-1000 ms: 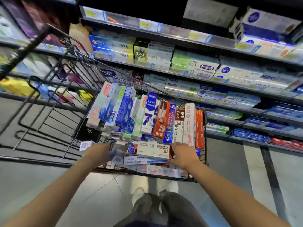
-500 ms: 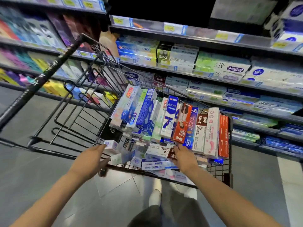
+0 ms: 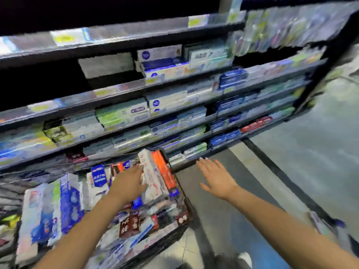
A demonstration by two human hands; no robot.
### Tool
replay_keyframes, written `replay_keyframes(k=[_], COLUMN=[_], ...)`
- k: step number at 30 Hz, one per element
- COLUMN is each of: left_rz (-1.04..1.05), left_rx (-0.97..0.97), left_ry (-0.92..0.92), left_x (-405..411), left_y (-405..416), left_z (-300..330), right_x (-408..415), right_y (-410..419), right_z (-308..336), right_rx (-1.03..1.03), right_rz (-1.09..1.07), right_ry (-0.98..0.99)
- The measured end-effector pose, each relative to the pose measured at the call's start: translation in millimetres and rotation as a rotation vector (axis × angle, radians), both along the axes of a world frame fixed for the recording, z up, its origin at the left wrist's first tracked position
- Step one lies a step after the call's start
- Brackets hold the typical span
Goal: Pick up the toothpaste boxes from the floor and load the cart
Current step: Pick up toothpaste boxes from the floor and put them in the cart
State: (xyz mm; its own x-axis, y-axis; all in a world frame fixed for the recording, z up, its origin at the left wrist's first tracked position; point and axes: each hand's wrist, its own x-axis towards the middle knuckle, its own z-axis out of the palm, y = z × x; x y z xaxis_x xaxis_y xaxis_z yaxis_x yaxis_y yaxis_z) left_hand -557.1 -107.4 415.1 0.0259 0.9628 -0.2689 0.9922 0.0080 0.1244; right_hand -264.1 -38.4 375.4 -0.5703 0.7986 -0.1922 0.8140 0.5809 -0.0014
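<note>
Over the cart (image 3: pixel 175 234), I am resting my left hand (image 3: pixel 129 184) against an upright pink-white toothpaste box (image 3: pixel 153 177), probably steadying the packed row; its finger grip is blurred, untellable. My right hand (image 3: pixel 215 177) is hovering spread, empty, above bare floor (image 3: pixel 310 162).

The right hand (image 3: pixel 216 178) is lifting off the toothpaste boxes (image 3: pixel 58 206) and spreading flat over the floor (image 3: pixel 310 162) beside the cart (image 3: pixel 174 235), while the left hand (image 3: pixel 129 186) is reaching deeper among them.
</note>
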Motion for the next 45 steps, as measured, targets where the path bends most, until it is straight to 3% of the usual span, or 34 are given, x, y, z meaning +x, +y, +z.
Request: replay_keyframes(k=[7,15,27,37,45], left_rz=[-0.458,-0.769,-1.105,-1.377,-1.549], left_rx=[-0.019,-0.101,-0.353,-0.471,-0.530], left_ry=[0.137,0.207,0.238,0.421,0.485], left_x=[205,467,735,947,1066], left_y=[117,175,243,347,346], left_z=[-8,-45,-112,-237,-441], right_x=[204,439,614,726,802], right_y=[-4,-61,-100,-38,-20], right_z=[3,-36,-119,-218,-401], right_rx=[-0.034,-0.156,-0.460,-0.601,-0.731], right_rz=[-0.443,-0.892,-1.445,-1.791,-1.857], right_ry=[0.080,0.094,0.100,0.270,0.335])
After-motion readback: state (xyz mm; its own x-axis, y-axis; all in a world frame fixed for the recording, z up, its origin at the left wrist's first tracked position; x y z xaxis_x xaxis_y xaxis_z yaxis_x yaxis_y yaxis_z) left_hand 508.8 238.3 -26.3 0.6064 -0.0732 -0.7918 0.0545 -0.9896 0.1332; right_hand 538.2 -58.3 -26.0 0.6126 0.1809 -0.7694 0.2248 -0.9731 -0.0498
